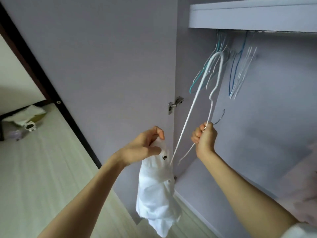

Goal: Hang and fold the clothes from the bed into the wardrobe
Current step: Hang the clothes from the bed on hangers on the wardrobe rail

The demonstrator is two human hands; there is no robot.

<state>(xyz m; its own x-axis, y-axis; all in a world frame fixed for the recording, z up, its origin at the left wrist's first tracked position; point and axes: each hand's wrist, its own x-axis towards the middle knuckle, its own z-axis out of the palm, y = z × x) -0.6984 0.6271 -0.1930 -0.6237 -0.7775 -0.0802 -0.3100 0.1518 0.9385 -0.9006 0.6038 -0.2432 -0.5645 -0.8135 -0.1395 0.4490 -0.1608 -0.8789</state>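
My left hand (147, 145) pinches the top of a white garment (157, 194) with a dark button, which hangs down in front of the wardrobe opening. My right hand (205, 136) grips a white wire hanger (195, 98) near one of its lower corners. The hanger points upward, and one of its long arms runs down into the garment's opening. Its curved end lies close to the hangers on the wardrobe rail (274, 32).
Several teal, blue and white hangers (236, 73) hang from the rail under a shelf (253, 16). The open wardrobe door (103, 74) stands at left with its hinge (175, 105). Wooden floor (42, 169) and small items (25, 121) lie far left.
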